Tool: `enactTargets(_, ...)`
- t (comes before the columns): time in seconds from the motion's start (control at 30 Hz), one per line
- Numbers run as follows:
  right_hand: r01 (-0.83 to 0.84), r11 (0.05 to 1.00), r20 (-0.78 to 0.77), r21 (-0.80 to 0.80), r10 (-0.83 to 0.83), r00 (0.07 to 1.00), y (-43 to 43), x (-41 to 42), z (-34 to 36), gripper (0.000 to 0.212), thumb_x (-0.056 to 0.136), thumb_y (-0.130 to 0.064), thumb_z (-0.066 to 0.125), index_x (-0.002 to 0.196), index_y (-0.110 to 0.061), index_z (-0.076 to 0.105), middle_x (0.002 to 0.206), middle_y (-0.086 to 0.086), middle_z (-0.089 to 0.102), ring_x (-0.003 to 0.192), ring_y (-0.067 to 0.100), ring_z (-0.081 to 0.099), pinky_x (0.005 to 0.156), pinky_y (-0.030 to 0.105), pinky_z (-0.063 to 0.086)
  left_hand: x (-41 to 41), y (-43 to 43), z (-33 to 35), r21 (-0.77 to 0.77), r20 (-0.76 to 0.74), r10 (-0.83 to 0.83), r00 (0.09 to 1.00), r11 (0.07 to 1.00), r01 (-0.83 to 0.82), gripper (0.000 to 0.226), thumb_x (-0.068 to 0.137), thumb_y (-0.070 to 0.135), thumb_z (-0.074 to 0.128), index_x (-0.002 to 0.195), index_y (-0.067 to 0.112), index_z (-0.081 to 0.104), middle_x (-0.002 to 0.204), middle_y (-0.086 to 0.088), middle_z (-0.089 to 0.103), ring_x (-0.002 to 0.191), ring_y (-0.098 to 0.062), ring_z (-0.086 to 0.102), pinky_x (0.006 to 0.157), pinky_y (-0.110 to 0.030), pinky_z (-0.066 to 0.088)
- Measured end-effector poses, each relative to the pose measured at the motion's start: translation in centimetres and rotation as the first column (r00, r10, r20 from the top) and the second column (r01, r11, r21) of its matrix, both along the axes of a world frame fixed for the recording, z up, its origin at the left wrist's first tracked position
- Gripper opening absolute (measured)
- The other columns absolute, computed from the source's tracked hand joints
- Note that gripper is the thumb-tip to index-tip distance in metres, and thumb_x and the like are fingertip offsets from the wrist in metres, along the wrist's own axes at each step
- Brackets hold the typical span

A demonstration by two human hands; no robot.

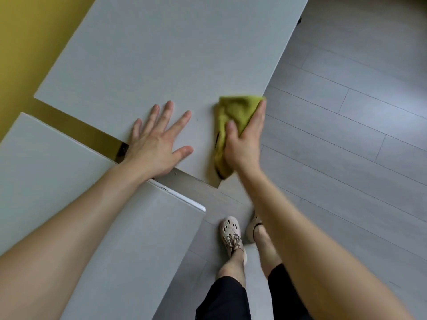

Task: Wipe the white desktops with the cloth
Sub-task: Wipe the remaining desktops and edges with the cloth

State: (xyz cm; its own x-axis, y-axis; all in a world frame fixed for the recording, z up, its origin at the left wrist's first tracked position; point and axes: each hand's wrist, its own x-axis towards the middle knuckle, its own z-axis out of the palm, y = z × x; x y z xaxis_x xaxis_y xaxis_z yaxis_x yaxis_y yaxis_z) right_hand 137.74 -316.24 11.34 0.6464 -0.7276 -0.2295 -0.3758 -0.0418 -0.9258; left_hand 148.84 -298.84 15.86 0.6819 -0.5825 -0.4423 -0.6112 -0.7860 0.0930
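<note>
The right hand [246, 139] presses the green cloth [233, 114] with straight fingers at the desktop [161, 54] right edge, by its near corner. The left hand [157, 139] lies spread, holding nothing, at the near edge; open surface stretches beyond.

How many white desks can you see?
2. The far desk lies under the left hand, the right hand and the green cloth. The near desk is at the left, under the left forearm. A gap separates them. Others may be out of view.

The right hand [245, 139] covers part of the blurred cloth [233, 109].
</note>
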Motion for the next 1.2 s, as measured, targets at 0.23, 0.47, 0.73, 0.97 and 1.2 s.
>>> enactTargets(0.23, 0.047, 0.998, -0.044, 0.029, -0.046, 0.998, -2.3, 1.5, 1.0, 0.091, 0.107, -0.034, 0.06, 0.174, -0.023, 0.001, 0.181, -0.005, 0.011, 0.165, 0.013, 0.014, 0.131, 0.025, 0.017, 0.0, -0.2, -0.4, -0.007, -0.003, 0.007, 1.0, 1.0, -0.007, 0.082, 0.105, 0.07, 0.042, 0.168, 0.056, -0.009, 0.18, 0.009, -0.025, 0.167, -0.022, -0.021, 0.133, -0.061, -0.001)
enactTargets(0.47, -0.292, 0.93, -0.292, 0.223, 0.349, 0.89, 3.4, -10.5, 3.6, 0.078, 0.104, -0.035, 0.071, 0.168, -0.033, 0.028, 0.15, -0.01, 0.057, 0.137, 0.013, 0.055, 0.108, 0.027, 0.041, 0.3, -0.8, -0.6, -0.015, -0.066, 0.028, 0.997, 0.999, -0.03, 0.085, 0.107, 0.067, 0.046, 0.169, 0.053, -0.01, 0.178, 0.005, -0.029, 0.165, -0.026, -0.026, 0.132, -0.066, -0.006)
enactTargets(0.73, -0.425, 0.902, -0.404, 0.081, 0.419, 0.813, -4.4, -10.7, 15.8, 0.03, 0.094, -0.032, 0.078, 0.115, -0.044, 0.062, 0.112, -0.02, 0.071, 0.094, 0.005, 0.073, 0.077, 0.03, 0.054, -6.6, -0.1, 3.0, -0.422, -0.486, 0.278, 0.829, 0.756, -0.501, 0.048, 0.105, 0.043, 0.07, 0.149, 0.027, 0.063, 0.158, 0.001, 0.06, 0.152, -0.019, 0.049, 0.128, -0.036, 0.035)
enactTargets(0.97, -0.608, 0.794, -0.292, 0.014, 0.585, 0.757, -5.0, -5.8, 22.5, 0.045, 0.076, -0.049, 0.086, 0.115, -0.041, 0.064, 0.113, -0.01, 0.079, 0.102, 0.012, 0.077, 0.088, 0.043, 0.064, -11.0, 0.5, 10.2, -0.315, -0.949, -0.034, 0.314, 0.179, -0.932, 0.072, 0.086, 0.071, 0.079, 0.15, 0.047, 0.057, 0.154, 0.019, 0.061, 0.146, 0.002, 0.051, 0.13, -0.04, 0.031)
enactTargets(1.2, -0.801, 0.579, -0.245, -0.152, 0.763, 0.598, -1.2, 2.3, 22.8, 0.023, 0.101, -0.04, 0.075, 0.12, -0.027, 0.078, 0.113, -0.011, 0.07, 0.105, 0.005, 0.072, 0.095, 0.031, 0.06, -8.4, 0.7, 12.5, -0.413, -0.91, 0.072, 0.407, -0.088, -0.907, 0.049, 0.099, 0.028, 0.077, 0.146, 0.029, 0.063, 0.136, 0.003, 0.076, 0.132, -0.017, 0.068, 0.099, -0.023, 0.055)
